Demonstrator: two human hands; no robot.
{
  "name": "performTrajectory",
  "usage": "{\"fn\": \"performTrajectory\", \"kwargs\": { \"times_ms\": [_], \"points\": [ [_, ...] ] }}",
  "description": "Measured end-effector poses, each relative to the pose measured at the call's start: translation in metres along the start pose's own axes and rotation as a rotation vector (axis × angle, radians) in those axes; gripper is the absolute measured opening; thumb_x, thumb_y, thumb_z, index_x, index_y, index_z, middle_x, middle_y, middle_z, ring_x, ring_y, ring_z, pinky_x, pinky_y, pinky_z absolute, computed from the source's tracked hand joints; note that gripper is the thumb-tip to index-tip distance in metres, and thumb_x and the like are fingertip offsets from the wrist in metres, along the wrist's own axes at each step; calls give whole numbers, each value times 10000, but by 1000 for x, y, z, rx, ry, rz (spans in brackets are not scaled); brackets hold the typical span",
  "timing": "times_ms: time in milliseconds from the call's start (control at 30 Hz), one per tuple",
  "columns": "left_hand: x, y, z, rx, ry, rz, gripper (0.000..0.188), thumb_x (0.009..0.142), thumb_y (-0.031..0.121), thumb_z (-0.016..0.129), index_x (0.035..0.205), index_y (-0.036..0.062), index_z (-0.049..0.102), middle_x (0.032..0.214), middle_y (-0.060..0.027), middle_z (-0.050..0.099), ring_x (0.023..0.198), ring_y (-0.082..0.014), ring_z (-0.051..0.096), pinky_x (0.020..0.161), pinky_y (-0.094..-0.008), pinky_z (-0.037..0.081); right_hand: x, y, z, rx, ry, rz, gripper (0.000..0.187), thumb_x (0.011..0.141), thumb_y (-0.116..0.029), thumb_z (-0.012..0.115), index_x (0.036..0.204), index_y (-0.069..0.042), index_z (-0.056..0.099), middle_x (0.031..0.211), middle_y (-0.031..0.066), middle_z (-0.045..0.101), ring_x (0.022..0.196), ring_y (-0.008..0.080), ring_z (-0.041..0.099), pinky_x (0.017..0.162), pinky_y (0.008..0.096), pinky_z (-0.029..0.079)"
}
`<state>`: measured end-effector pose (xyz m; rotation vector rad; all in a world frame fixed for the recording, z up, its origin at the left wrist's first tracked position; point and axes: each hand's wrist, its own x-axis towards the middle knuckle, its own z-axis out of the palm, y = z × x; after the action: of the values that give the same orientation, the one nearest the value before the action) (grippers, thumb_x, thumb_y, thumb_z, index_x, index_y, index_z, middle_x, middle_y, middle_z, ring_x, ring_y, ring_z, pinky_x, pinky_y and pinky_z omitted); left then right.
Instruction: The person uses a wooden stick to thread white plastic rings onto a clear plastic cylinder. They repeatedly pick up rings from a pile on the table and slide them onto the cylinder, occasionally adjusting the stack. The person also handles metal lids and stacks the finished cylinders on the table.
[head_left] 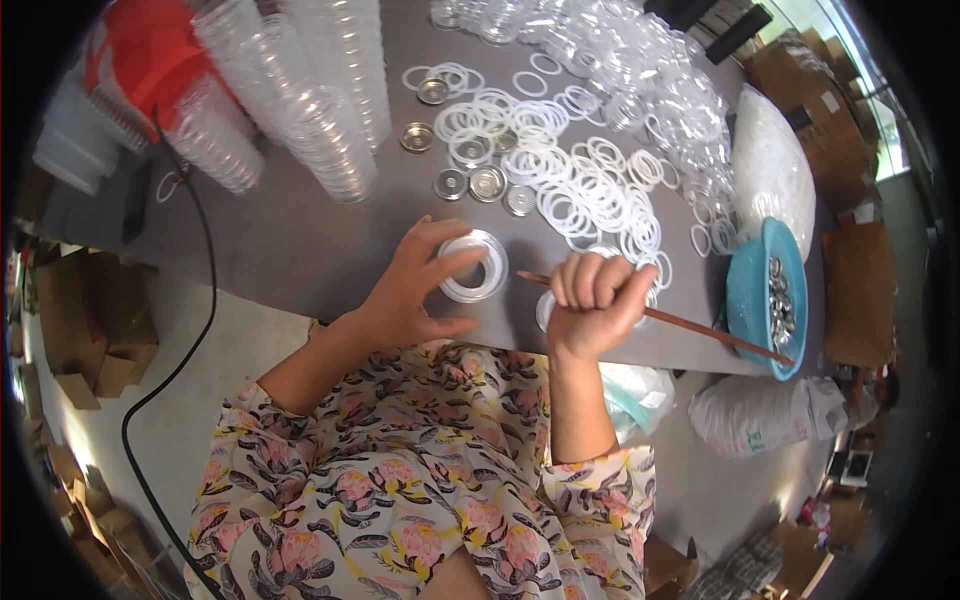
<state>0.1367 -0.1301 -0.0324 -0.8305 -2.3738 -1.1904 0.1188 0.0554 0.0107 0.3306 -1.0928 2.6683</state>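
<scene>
My left hand (415, 285) has its fingers spread apart at the left side of a round clear plastic piece with a white rim (491, 268). One finger reaches over that rim; whether it touches cannot be made out. My right hand (598, 303) is closed in a fist around a thin reddish-brown stick (715, 334). The stick's pointed end shows to the left of the fist, and its long end slants down to the right, over a blue basin. White rings (600, 195) lie heaped just beyond my right hand, and some are partly hidden behind it. Small round metal caps (487, 183) lie beyond the plastic piece.
Tall stacks of clear plastic cups (310, 120) stand at the far left by a red container (160, 60). Clear plastic pieces (640, 70) pile up at the back. The blue basin (742, 300) holds metal caps at the right edge. A black cable (212, 260) hangs at left.
</scene>
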Motion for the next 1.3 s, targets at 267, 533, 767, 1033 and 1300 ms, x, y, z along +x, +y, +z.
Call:
{"fn": "performTrajectory", "kwargs": {
  "times_ms": [267, 533, 767, 1033, 1300],
  "points": [
    [-2, -6, 33, -496, 76, -326, 793, 651, 158, 747, 1305, 3, 327, 1245, -160, 414, 1164, -275, 417, 978, -370, 323, 1, 18, 15, -146, -82, 319, 546, 962, -446, 240, 519, -126, 252, 473, -13, 245, 427, 91, 154, 389, 247, 148],
    [-7, -5, 43, -497, 126, -326, 818, 659, 131, 718, 1329, 1, 267, 1254, -168, 407, 1167, -289, 413, 979, -383, 318, 14, 45, 33, -170, -60, 422, 542, 957, -428, 285, 510, -125, 242, 443, -7, 248, 392, 93, 168, 359, 248, 138],
    [-10, -5, 46, -505, 145, -361, 819, 654, 155, 728, 1325, 4, 283, 1275, -164, 402, 1189, -295, 394, 999, -389, 295, 28, 49, 22, -323, -242, 126, 526, 975, -356, 267, 510, -110, 254, 447, -5, 246, 398, 104, 197, 383, 252, 179],
    [-9, -3, 45, -518, 146, -364, 811, 644, 135, 733, 1320, 12, 301, 1288, -160, 402, 1195, -290, 397, 1003, -380, 297, 18, 22, 13, -453, -263, 121, 508, 979, -327, 276, 524, -103, 257, 461, -11, 246, 409, 107, 224, 395, 257, 193],
    [-10, -4, 48, -537, 186, -350, 830, 640, 115, 736, 1327, 1, 284, 1280, -173, 402, 1197, -272, 402, 999, -376, 308, 10, 41, 34, -218, -66, 455, 517, 961, -385, 321, 523, -117, 264, 445, -24, 232, 386, 88, 201, 368, 239, 166]
  ]
}}
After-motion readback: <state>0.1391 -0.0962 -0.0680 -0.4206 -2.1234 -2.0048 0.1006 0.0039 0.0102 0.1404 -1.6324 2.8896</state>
